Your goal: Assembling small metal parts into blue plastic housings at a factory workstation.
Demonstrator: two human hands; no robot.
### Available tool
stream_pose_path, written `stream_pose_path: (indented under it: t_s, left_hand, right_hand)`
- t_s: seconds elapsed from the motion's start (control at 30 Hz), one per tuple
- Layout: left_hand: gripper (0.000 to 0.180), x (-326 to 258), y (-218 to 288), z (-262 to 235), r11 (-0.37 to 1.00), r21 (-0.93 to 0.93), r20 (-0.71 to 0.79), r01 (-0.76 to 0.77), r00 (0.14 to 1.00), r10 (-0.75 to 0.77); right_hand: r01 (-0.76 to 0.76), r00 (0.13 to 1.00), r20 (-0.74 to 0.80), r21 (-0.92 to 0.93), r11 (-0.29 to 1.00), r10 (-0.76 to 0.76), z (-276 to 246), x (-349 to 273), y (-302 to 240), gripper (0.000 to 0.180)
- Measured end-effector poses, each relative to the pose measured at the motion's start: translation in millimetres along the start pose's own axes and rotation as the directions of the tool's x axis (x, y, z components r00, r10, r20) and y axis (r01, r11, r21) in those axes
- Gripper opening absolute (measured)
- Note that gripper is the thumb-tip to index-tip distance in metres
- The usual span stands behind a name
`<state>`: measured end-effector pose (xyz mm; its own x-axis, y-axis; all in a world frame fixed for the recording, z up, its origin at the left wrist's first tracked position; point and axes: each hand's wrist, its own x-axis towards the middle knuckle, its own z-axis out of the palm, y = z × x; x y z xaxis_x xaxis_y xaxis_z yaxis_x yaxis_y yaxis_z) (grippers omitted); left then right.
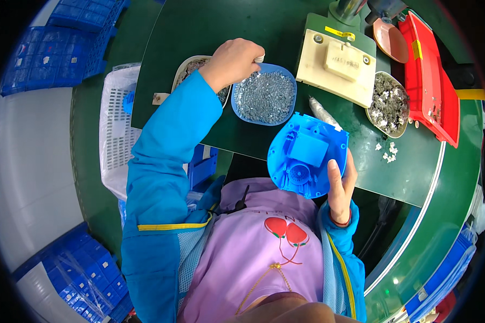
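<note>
My right hand (341,188) grips a blue plastic housing (307,153) by its right side, thumb on the edge, with its ribbed, hollow inner side turned up. The housing hangs over the table's near edge. My left hand (233,62) is above the far left rim of a blue bowl (265,97) full of small shiny metal pieces. Its fingers are curled together, with something white at a fingertip. Whatever they pinch is hidden. Under the left wrist stands a cream-rimmed bowl (178,75) of darker small parts, partly covered by the sleeve.
A cream fixture block (328,70) sits on a green machine base. To its right are a bowl of dark and white bits (388,105), a red bin (428,81) and a pinkish bowl (390,40). A silvery wrapped, pointed object (321,112) lies behind the housing. A white basket (116,129) stands left.
</note>
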<state>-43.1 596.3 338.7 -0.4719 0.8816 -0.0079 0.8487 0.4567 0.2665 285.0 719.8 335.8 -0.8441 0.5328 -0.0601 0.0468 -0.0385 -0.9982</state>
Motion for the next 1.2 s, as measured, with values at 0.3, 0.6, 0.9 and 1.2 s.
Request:
stream_pose_path:
  t_s: [0.3,0.6,0.9,1.2]
  left_hand:
    - [0.013,-31,3,-6,0.97,0.222,-0.17,-0.095,0.976,0.134]
    - [0.016,-71,109,-36,0.837,-0.466,-0.319,-0.287,0.937,0.143]
    - [0.015,-62,121,7,0.885,-0.378,-0.414,-0.273,0.904,0.102]
    - [0.018,-57,122,10,0.866,-0.411,-0.405,-0.284,0.908,0.105]
  right_hand:
    - [0.01,1.0,0.027,-0.001,1.0,-0.01,-3,-2,-3,0.045]
    - [0.061,0.998,-0.018,-0.046,0.997,-0.062,16,8,-2,0.026]
    - [0.153,0.981,-0.082,-0.206,0.967,-0.173,22,8,5,0.033]
    - [0.321,0.936,0.008,-0.434,0.842,-0.353,20,12,-5,0.048]
